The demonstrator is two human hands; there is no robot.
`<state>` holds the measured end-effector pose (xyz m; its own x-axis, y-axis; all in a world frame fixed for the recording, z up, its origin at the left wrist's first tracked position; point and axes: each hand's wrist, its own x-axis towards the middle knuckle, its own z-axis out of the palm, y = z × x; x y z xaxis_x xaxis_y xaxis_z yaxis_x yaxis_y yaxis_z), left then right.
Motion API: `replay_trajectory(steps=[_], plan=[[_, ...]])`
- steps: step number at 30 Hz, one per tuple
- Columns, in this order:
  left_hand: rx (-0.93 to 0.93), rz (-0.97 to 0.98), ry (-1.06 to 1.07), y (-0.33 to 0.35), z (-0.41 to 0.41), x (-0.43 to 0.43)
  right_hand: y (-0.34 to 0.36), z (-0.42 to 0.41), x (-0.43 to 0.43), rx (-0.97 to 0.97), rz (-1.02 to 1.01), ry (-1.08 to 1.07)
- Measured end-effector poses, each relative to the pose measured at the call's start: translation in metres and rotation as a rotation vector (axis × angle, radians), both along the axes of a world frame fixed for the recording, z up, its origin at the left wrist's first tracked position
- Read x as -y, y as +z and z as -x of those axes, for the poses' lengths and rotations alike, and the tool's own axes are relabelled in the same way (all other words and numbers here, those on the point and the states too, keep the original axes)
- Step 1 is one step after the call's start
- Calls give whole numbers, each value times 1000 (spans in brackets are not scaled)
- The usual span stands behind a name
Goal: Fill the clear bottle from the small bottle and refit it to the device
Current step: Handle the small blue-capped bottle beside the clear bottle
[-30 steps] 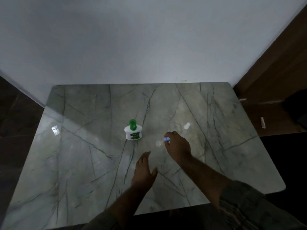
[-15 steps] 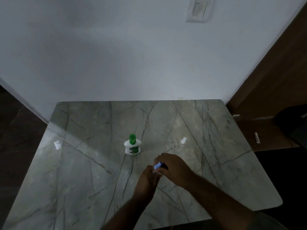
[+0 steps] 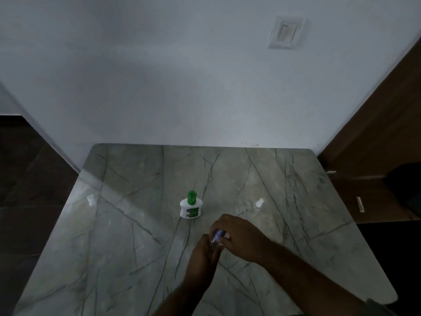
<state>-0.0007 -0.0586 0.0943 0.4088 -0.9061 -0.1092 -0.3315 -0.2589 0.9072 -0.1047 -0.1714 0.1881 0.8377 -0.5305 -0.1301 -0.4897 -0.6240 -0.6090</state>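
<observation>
Dim room, from where I stand: dark floor (image 3: 27, 179) on the far left, a plain pale wall (image 3: 159, 76) behind, and a grey-green marble table (image 3: 114, 247) with dark veins pushed up against it. A small bright glint (image 3: 91, 199) sits on the table's left side.

Near the middle of the table stands the device (image 3: 191, 207), white and squat with a green knob on top and a green label on its front, upright and well clear of both hands.

Just in front of it and a little to the right, the person's hands meet above the table. The left hand (image 3: 201, 261) comes up from below, fingers curled around the lower part of the small bottle (image 3: 218, 234). Only the bottle's bluish top and a glint beneath it show; the rest is hidden. The right hand (image 3: 239, 238) reaches over from the right and pinches that bluish top with its fingertips.

Farther right on the marble lies a pale spot (image 3: 259, 203); I cannot tell whether it is glare or a clear object. High on the wall is a white switch plate (image 3: 286, 33). A brown wooden door (image 3: 376, 133) fills the right edge, with a small white strip (image 3: 360, 204) low beside it.
</observation>
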Motion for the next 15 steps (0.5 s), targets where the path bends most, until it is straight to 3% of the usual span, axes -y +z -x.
replay_trajectory(steps=[3, 6, 15], plan=[[39, 15, -8, 2, -2, -4, 1, -5, -5, 41, -75, -35], [6, 19, -4, 5, -1, -6, 0, -9, -7, -90, 47, -155], [60, -23, -38, 6, -4, 0, 14, -4, -2, -99, 175, 8]])
